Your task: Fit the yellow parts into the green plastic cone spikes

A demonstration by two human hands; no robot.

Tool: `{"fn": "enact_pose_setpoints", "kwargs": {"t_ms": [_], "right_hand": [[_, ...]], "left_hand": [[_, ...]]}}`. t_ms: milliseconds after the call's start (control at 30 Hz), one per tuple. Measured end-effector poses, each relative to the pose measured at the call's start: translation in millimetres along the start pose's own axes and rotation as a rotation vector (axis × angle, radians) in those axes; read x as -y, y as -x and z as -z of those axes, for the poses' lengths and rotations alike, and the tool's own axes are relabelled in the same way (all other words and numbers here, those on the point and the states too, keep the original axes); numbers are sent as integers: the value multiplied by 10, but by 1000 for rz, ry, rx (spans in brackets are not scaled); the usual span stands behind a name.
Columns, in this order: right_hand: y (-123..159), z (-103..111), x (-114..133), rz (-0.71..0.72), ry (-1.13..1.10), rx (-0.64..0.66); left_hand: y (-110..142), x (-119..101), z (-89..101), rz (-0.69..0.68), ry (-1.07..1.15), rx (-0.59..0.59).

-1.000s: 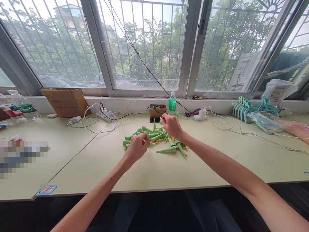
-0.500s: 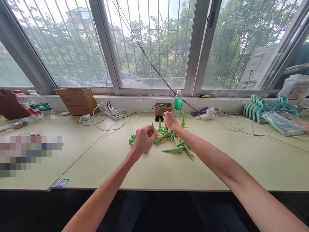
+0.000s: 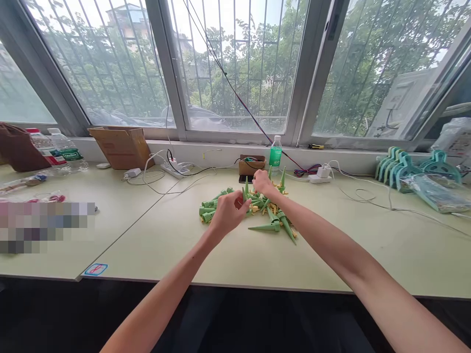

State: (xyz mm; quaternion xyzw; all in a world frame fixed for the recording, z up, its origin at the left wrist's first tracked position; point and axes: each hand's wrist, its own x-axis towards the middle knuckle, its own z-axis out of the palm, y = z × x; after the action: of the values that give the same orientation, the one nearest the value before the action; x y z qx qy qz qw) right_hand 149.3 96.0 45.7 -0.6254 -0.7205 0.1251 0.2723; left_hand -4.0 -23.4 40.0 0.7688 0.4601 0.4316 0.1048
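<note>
A heap of green cone-shaped plastic spikes (image 3: 274, 227) mixed with small yellow pieces (image 3: 253, 209) lies on the table in front of me. My left hand (image 3: 230, 210) is closed on one green spike (image 3: 244, 195), whose tip points up between thumb and fingers. Over the far side of the heap, my right hand (image 3: 262, 182) has its fingers bent together in a pinch; what they hold, if anything, is hidden. A few spikes stand upright near the right hand, among them one green spike (image 3: 282, 180) with yellow at its base.
Behind the heap are a small open cardboard box (image 3: 251, 166) and a green-labelled bottle (image 3: 275, 153). Power strips (image 3: 175, 169) and loose white cables run along the back. Hangers (image 3: 406, 171) stand at the right, a larger carton (image 3: 123, 147) and bottles (image 3: 69, 154) at the left.
My left hand has lifted a green spike from the heap's left side and turned its tip upward. My right hand stays over the far side. The camera view has shifted left.
</note>
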Motion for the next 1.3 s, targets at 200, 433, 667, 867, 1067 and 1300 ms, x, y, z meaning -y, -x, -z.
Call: {"fn": "enact_pose_setpoints", "kwargs": {"t_ms": [200, 433, 667, 867, 1067, 1300], "right_hand": [[1, 48, 27, -36, 19, 36], [22, 59, 36, -38, 31, 53], [-7, 33, -31, -2, 23, 29], [212, 71, -15, 37, -4, -41], [620, 70, 71, 104, 237, -261], [969, 49, -157, 244, 318, -327]], "left_hand": [[3, 48, 45, 24, -2, -9], [-25, 100, 56, 70, 10, -6], [-263, 216, 86, 117, 16, -77], [-720, 240, 87, 139, 47, -146], [-1174, 168, -137, 78, 3, -179], [-1384, 190, -475, 28, -74, -69]]}}
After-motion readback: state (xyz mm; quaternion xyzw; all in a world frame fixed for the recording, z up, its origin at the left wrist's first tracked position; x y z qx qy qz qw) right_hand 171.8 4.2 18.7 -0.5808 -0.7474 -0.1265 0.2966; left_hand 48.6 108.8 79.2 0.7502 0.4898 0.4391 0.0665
